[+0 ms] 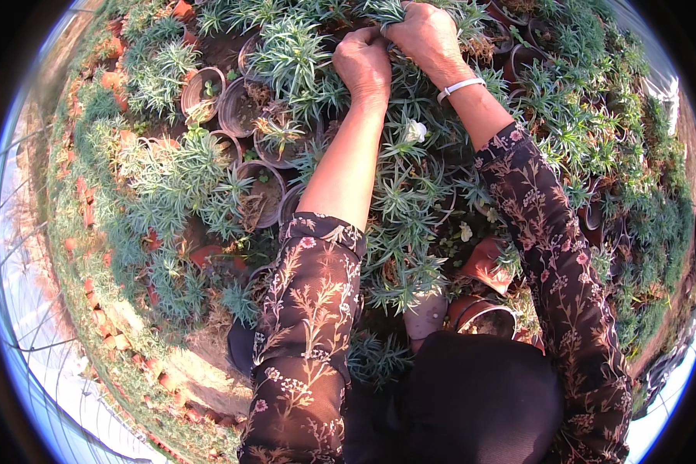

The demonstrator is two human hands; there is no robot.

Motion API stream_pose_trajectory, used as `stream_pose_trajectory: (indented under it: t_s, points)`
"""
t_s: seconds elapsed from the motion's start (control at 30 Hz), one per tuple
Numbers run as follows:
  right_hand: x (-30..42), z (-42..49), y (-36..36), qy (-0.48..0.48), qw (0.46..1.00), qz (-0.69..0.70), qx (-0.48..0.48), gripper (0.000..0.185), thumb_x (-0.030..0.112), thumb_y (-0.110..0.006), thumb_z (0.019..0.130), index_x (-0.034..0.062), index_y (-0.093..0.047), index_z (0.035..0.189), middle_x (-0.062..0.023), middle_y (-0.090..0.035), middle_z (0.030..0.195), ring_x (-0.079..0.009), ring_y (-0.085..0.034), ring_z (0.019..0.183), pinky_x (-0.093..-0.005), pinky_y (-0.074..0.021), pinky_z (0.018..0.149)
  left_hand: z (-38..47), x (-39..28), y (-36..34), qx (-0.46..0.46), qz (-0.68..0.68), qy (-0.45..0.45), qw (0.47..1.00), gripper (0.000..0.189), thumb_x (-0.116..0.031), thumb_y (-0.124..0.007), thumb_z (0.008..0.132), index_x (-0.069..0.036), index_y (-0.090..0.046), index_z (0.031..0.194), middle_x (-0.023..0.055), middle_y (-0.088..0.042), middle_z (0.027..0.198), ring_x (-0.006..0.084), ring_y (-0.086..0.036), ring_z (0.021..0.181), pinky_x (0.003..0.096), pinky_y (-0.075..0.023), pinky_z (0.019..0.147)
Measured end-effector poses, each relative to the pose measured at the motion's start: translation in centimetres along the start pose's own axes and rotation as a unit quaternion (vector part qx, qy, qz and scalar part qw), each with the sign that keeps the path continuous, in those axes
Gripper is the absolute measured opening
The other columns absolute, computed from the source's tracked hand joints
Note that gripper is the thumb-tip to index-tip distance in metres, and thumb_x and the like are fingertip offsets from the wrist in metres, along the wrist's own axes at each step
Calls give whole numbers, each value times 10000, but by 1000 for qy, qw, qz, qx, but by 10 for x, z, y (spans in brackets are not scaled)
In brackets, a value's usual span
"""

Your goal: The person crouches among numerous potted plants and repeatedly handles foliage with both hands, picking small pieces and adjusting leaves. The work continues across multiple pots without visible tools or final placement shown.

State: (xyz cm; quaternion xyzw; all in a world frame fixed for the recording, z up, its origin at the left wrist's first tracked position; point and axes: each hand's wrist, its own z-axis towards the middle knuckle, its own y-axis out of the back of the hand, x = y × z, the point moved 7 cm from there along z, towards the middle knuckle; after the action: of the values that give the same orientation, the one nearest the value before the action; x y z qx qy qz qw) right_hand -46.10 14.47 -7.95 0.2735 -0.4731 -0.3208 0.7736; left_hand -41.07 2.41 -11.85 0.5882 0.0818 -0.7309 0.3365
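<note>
Both my hands meet at the top of the view among potted plants with narrow grey-green leaves. My left hand is curled, its fingertips at a plant stem beside the other hand. My right hand, with a white band on its wrist, is closed around a leafy shoot. What the fingertips pinch is partly hidden. A bushy plant stands just left of my hands. Below them, between my forearms, a white flower shows among the leaves.
Plastic pots with sparse growth, one a round pot and another, stand left of my forearm. A tilted red-brown pot and an upright-looking pot are near my knee. Dense foliage spreads right.
</note>
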Motion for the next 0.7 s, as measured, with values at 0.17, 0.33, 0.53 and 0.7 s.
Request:
stream_pose_trajectory:
  t_s: [0.17, 0.33, 0.53, 0.7]
  points:
    - [14, -7, 6, 87, 996, 16, 9, 99, 119, -629, 687, 26, -592, 689, -197, -608, 654, -388, -622, 666, -443, -503, 623, 4, 8, -3, -6, 33, -7, 999, 157, -102, -636, 703, -37, -721, 817, 177, -673, 779, 323, -653, 722, 366, -490, 680]
    - [40, -21, 18, 215, 976, -1, 19, 207, 180, -676, 728, 55, -605, 878, -122, -594, 824, -334, -607, 790, -410, -501, 707, 10, 20, 1, -27, -152, 20, 988, 103, -18, -619, 713, 1, -701, 774, 81, -674, 661, 121, -539, 578, 291, -449, 581]
    - [-12, -49, 28, -87, 898, 429, -55, 247, 54, -740, 725, 3, -644, 947, -59, -676, 789, -111, -592, 663, -259, -504, 666, -3, 20, -15, 72, -202, 195, 957, 165, -15, -667, 793, 46, -662, 945, 45, -656, 746, 86, -565, 607, 226, -459, 521]
    - [-12, -68, 46, -203, 788, 575, -87, 111, 59, -652, 832, 26, -637, 938, -50, -673, 836, -129, -630, 656, -247, -487, 521, 0, 11, -3, 60, -207, 149, 965, 246, 1, -682, 808, 61, -619, 1038, 72, -664, 858, 106, -601, 653, 232, -503, 585]
